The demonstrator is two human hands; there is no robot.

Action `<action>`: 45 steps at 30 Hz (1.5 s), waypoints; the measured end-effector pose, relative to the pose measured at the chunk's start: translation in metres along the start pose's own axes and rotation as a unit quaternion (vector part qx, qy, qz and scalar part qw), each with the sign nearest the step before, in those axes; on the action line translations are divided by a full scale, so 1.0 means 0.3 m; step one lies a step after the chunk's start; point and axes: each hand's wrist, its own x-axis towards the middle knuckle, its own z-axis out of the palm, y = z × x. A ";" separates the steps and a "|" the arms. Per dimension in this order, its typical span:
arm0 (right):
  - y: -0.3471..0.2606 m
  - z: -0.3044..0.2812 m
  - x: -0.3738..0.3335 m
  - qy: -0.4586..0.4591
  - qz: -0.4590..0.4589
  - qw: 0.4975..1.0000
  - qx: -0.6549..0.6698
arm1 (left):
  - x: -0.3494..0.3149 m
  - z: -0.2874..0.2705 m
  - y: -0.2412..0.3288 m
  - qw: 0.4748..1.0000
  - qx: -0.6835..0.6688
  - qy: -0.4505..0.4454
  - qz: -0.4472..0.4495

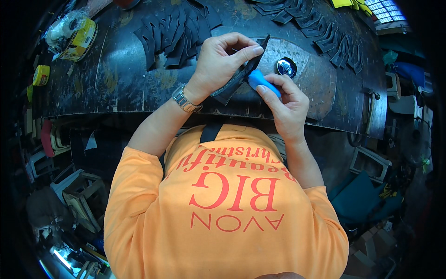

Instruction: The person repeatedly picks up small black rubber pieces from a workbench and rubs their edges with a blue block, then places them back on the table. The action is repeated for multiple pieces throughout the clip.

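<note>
My left hand [222, 61], with a metal-banded watch at its wrist, pinches the upper part of a black strip [228, 90]. This strip looks like leather, has a stitched line along its edge, and slants above the table's near edge. In my right hand [289, 101] is a small bright blue piece [263, 83], held between thumb and fingers. Its rounded end meets or nearly meets the strip's edge; contact is hard to tell. What kind of thing it is I cannot make out. Just beyond my right hand stands a round shiny dish [286, 67].
Several dark, folded strips [174, 32] lie in a pile at the far left, and more dark strips [332, 44] run along the far right. A yellow round container [80, 39] with clear plastic and a small yellow tin [41, 75] stand left on the worn dark table [121, 93].
</note>
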 end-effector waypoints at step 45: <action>0.184 -0.334 0.060 0.286 -0.021 0.929 0.233 | 0.798 0.488 -0.182 0.932 0.331 -0.097 0.111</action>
